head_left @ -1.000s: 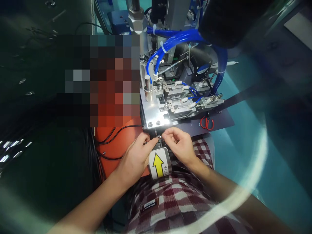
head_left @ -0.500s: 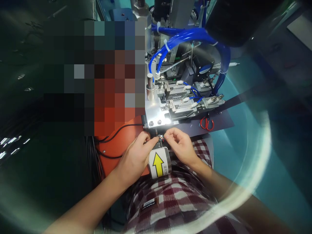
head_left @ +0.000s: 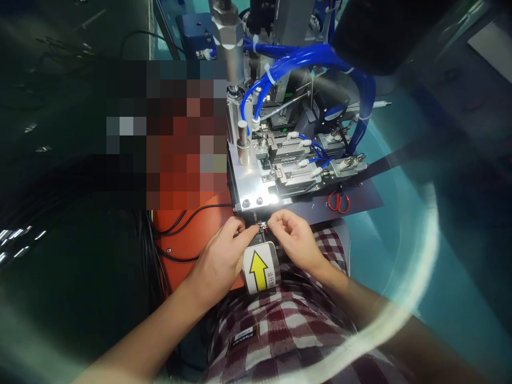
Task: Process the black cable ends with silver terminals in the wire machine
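My left hand (head_left: 222,250) is closed, with thumb and forefinger pinched around what looks like a black cable (head_left: 240,233). My right hand (head_left: 295,238) is closed too, its fingertips pressed together on something too small to make out. Between the two sets of fingertips lies a small shiny metal piece (head_left: 262,225), with a thin red streak beside it. Both hands are just in front of the machine's metal plate (head_left: 254,186). Below them, a white label with a yellow arrow (head_left: 258,269) faces up.
Behind the hands stands a machine with small cylinders (head_left: 298,173) and blue air hoses (head_left: 304,56). Red-handled scissors (head_left: 339,202) lie to the right. At left, black cables (head_left: 192,215) cross an orange surface (head_left: 180,277); a blurred-out patch covers the area above.
The view has shifted slightly, so the machine appears a little further left. Both hands keep the same pinch at the same spot.
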`<state>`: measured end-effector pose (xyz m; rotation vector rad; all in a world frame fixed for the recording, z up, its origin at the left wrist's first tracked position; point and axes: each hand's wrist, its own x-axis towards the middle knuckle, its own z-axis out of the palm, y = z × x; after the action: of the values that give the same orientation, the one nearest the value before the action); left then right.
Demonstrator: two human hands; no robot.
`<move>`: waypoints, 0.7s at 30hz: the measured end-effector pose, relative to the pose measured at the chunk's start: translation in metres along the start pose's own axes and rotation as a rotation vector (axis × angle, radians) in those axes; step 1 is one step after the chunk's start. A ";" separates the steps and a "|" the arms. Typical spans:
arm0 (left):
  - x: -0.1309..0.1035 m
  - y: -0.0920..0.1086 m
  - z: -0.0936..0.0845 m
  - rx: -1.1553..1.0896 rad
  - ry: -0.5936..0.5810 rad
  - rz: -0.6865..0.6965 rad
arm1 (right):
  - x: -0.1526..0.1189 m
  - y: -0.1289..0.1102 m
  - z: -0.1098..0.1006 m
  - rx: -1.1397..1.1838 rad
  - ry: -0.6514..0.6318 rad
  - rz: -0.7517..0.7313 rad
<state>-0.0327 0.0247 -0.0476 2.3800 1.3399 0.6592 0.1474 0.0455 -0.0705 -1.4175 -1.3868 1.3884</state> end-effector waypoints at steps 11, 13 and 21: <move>-0.002 -0.001 0.000 0.013 0.003 -0.001 | 0.001 -0.002 0.001 0.130 -0.028 0.061; -0.002 -0.002 0.000 0.005 0.008 -0.001 | 0.001 -0.001 0.001 0.129 -0.024 0.053; -0.002 -0.002 0.001 0.002 0.036 0.013 | 0.001 -0.001 0.002 0.133 -0.017 0.070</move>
<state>-0.0344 0.0242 -0.0496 2.3906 1.3413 0.7079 0.1455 0.0466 -0.0704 -1.3819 -1.2416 1.5116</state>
